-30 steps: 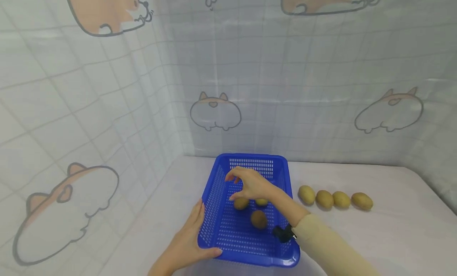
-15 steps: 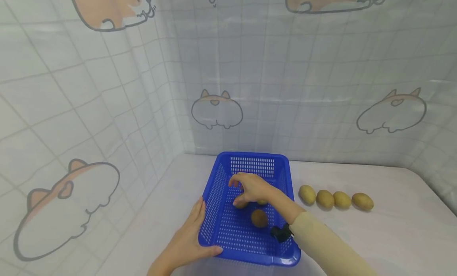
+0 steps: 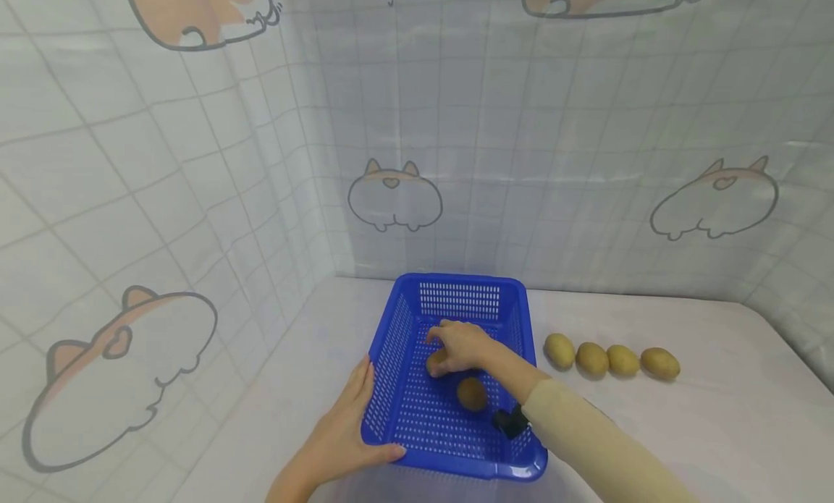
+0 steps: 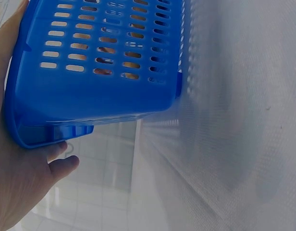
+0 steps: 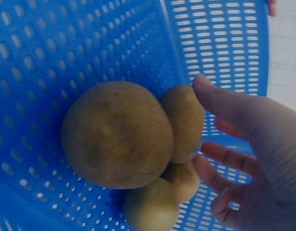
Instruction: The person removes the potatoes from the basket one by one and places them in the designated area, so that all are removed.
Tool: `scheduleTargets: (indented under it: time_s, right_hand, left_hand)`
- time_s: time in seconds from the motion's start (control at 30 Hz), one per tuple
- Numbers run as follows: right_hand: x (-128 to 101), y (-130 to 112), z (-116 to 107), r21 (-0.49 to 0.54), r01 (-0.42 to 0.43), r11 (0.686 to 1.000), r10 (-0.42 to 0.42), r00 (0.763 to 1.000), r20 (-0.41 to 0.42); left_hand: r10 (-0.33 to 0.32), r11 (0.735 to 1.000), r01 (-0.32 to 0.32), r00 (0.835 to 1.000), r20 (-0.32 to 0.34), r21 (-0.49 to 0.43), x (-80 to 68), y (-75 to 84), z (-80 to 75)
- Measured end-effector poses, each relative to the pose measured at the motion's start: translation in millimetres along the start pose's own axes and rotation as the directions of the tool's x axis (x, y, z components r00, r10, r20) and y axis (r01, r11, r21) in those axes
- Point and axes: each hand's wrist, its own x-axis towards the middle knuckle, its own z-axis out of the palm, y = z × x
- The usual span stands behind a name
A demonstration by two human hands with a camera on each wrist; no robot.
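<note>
White cloth-covered table (image 3: 684, 416) bearing a blue basket (image 3: 456, 300). Left hand (image 3: 345, 438) grips the basket's near left corner, thumb along the rim. Right hand (image 3: 459, 346), inside the basket, has its fingers curled over one potato (image 3: 435, 360); another potato (image 3: 472, 393) lies just nearer its wrist.

In the head view the right hand (image 3: 464, 347) hides most of the potato (image 3: 435, 360) under it.

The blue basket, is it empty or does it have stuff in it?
Not empty. The blue basket has potatoes lying on its bottom; the right hand reaches in among them. Four more potatoes sit outside on the table.
</note>
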Motion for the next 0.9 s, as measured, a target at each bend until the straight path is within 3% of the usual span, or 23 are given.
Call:
scheduleTargets:
  time_s: [0.17, 0.3, 0.5, 0.77, 0.9]
  right_hand:
    - [-1.7, -0.3, 3.6, -0.048, -0.033, 0.998, 0.036, 0.997, 0.072]
    - [-3.1, -1.3, 5.0, -0.031, 0.029, 0.999, -0.026, 0.994, 0.106]
    - [-3.6, -4.6, 7.5, -0.082, 0.16, 0.984, -0.151, 0.983, 0.108]
    - [-0.5, -7.9, 8.9, -0.141, 0.17, 0.975, -0.153, 0.981, 0.12]
    - [1.9, -8.1, 6.5, -0.085, 0.148, 0.985, -0.142, 0.987, 0.076]
  left_hand:
    - [-0.002, 1.0, 0.002, 1.0, -0.002, 0.009, 0.1, -0.3, 0.3]
    - [-0.007, 1.0, 0.007, 1.0, -0.003, 0.005, 0.3, -0.7, 0.5]
    - [-0.003, 1.0, 0.003, 1.0, -0.006, -0.001, 0.4, -0.6, 0.1]
    - [-0.001, 1.0, 0.001, 1.0, 0.027, 0.009, 0.2, 1.6, -2.1]
    - [-0.004, 1.0, 0.004, 1.0, 0.025, 0.003, 0.8, 1.2, -1.3]
